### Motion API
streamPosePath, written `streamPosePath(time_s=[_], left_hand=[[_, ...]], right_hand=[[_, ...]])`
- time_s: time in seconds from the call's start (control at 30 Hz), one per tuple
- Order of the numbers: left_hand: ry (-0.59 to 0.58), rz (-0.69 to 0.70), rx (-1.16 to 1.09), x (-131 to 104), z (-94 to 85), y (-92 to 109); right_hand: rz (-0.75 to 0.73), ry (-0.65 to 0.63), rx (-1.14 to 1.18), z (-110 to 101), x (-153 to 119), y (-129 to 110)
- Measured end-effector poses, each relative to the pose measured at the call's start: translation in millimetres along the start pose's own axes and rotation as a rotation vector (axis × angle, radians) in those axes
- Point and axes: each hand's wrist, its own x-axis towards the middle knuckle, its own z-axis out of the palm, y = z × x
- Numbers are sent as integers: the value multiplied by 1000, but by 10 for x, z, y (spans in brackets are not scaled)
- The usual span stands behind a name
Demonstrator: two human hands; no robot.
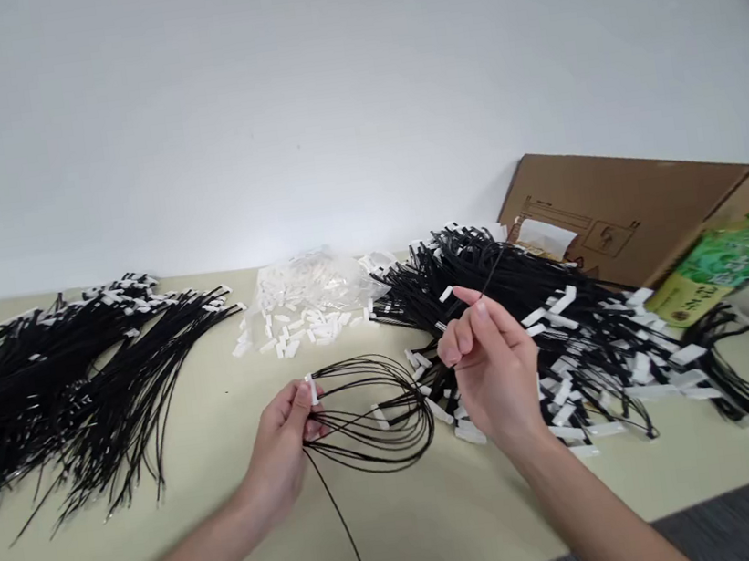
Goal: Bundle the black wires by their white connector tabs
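My left hand (276, 448) is closed on a wire harness (425, 407), its thin black wires bent round into loops toward the right. A white connector (312, 388) sticks up by the thumb. Another white connector (380, 418) shows inside the loops. One loose wire (340, 515) trails down from this hand past the bottom edge. Higher and to the right, my right hand (496, 366) pinches a single black wire (492, 267) between thumb and index finger. Its other end is lost against the dark pile behind.
Black cable bundles (84, 383) lie at the left. Loose white connectors (311, 325) spill from a clear bag (318, 274). A large pile of black cables (475, 258) with white ends fills the right, beside a cardboard box (613, 203) and a green-labelled bottle (717, 263).
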Motion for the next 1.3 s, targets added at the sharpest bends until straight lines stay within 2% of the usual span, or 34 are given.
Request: streamPosePath(time_s=[0.23, 0.4, 0.63, 0.93, 1.17, 1.3], left_hand=[[247, 57, -215, 80, -68, 39], [332, 85, -264, 119, -111, 75], [317, 119, -297, 137, -134, 122], [192, 54, -228, 73, -76, 49], [105, 96, -150, -16, -6, 90], [103, 75, -144, -22, -11, 90]], right_hand=[[81, -4, 157, -27, 60, -73], [29, 1, 122, -55, 76, -116], [-35, 38, 18, -72, 61, -79], [-198, 189, -164, -56, 84, -11], [-217, 233, -173, -63, 100, -22], [-257, 267, -166, -81, 110, -58]])
